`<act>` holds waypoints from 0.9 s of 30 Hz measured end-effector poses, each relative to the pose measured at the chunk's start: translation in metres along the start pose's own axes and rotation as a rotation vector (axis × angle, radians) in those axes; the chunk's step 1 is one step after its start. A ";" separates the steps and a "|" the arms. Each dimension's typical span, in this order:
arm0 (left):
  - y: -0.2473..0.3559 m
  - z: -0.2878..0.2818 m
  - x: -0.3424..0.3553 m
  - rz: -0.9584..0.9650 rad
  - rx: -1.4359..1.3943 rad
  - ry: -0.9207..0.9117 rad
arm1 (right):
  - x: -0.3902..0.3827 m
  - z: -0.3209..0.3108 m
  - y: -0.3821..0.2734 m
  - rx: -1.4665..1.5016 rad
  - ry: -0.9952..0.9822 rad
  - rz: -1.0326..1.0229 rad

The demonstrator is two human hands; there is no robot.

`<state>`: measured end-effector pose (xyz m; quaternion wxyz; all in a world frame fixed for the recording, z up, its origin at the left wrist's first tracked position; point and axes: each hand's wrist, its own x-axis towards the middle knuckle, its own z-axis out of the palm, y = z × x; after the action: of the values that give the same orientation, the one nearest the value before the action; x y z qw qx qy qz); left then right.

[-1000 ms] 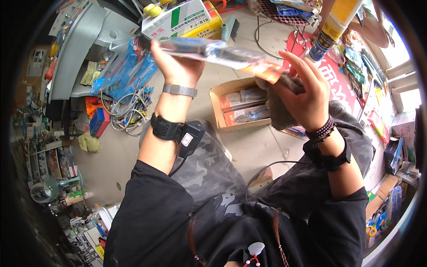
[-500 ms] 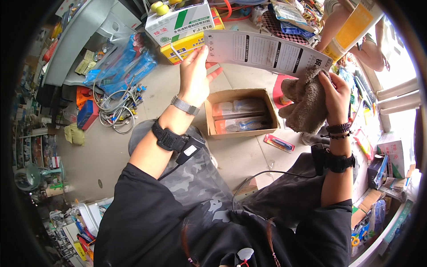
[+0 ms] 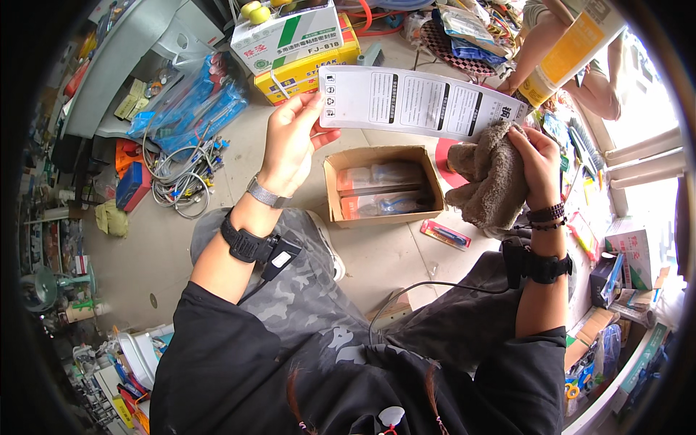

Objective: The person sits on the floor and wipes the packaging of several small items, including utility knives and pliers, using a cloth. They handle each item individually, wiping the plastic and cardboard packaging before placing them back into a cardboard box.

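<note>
My left hand (image 3: 293,141) pinches one end of the white card (image 3: 420,101); my right hand (image 3: 542,165) grips the brown cloth (image 3: 494,181), hiding part of the card's lower edge. Printed panels face me, fine text illegible. Nearby: open carton (image 3: 388,218), lettered white box (image 3: 286,40), yellow box (image 3: 312,77); yellow-and-white container (image 3: 569,56) cut off above

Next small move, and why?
Probably wipe the cloth leftward along the package: the right hand holds the bunched cloth at the package's right end, while the left hand grips its left end.
</note>
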<state>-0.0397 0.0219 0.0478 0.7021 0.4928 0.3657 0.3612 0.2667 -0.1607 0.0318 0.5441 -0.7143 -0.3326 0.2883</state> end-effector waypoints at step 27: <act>0.000 -0.019 -0.006 -0.636 -0.335 -0.576 | -0.006 -0.006 -0.014 -0.059 -0.021 -0.156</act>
<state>-0.0591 0.0246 0.0440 0.9210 0.3161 0.2256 0.0301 0.2658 -0.1666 0.0472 0.5398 -0.6991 -0.4013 0.2427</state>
